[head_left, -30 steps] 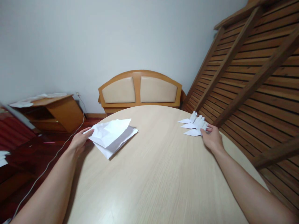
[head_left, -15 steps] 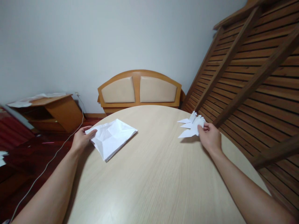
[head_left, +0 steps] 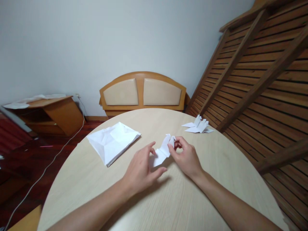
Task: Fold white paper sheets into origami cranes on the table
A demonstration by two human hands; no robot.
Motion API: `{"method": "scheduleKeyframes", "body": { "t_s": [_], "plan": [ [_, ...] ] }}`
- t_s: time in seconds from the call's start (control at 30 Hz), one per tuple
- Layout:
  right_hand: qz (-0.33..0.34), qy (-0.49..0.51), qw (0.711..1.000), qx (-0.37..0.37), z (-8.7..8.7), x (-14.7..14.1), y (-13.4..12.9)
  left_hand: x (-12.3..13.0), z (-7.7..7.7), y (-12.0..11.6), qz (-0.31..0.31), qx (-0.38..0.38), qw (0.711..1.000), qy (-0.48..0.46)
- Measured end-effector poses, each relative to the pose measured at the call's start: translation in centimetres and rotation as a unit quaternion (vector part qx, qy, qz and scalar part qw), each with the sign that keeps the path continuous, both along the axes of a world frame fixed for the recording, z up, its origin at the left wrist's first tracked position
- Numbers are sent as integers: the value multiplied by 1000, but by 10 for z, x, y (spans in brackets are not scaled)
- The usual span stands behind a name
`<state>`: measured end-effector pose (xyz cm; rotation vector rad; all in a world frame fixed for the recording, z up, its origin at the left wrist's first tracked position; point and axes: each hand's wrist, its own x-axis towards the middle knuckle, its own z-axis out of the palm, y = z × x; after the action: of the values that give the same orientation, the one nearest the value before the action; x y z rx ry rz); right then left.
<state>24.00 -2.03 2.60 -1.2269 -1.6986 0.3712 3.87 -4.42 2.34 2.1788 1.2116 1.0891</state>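
Observation:
Over the middle of the round table, a folded white paper bird [head_left: 164, 149] is pinched by its upper right end between the thumb and fingers of my right hand [head_left: 186, 154]. My left hand [head_left: 144, 163] is beside its lower left end, thumb and fingers apart; whether a fingertip touches the paper is hard to tell. Two similar paper birds [head_left: 197, 125] stand close together at the far right of the table. To the left lies a stack of creased white paper sheets [head_left: 115, 141], untouched by either hand.
The pale wooden table [head_left: 187, 205] has a curved edge. Behind it stands a headboard [head_left: 143, 91] with cream panels. A slatted wooden frame [head_left: 262, 77] leans at the right. A low cabinet [head_left: 64, 112] and a white cable [head_left: 51, 163] are on the left.
My right hand has brought one paper bird from the right group to the table's middle, leaving the others there. My left hand has let go of the paper stack and moved right to the bird.

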Motion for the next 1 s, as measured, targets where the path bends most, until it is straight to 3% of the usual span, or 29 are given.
{"method": "scheduleKeyframes", "body": {
  "t_s": [0.1, 0.2, 0.37, 0.43, 0.7, 0.87, 1.0],
  "plan": [
    [71, 58, 995, -47, -2, -9, -5, 11, -15, -8, -6, -10, 1000, 1],
    [142, 144, 972, -119, -4, -11, -6, 11, -20, -4, -29, -36, 999, -22],
    [280, 263, 888, -253, -7, -1, -4, 13, -18, -5, -114, -46, 988, -97],
    [301, 285, 869, -270, -7, 3, -3, 14, -18, -6, -128, -52, 983, -122],
    [248, 309, 893, -215, -11, 7, 8, 14, -22, -5, -119, -121, 965, -202],
    [193, 281, 923, -177, -12, 11, 13, 15, -21, -5, -116, -128, 965, -196],
    [188, 244, 938, -162, -10, 12, 13, 15, -21, -5, -95, -138, 969, -180]
  ]
}}
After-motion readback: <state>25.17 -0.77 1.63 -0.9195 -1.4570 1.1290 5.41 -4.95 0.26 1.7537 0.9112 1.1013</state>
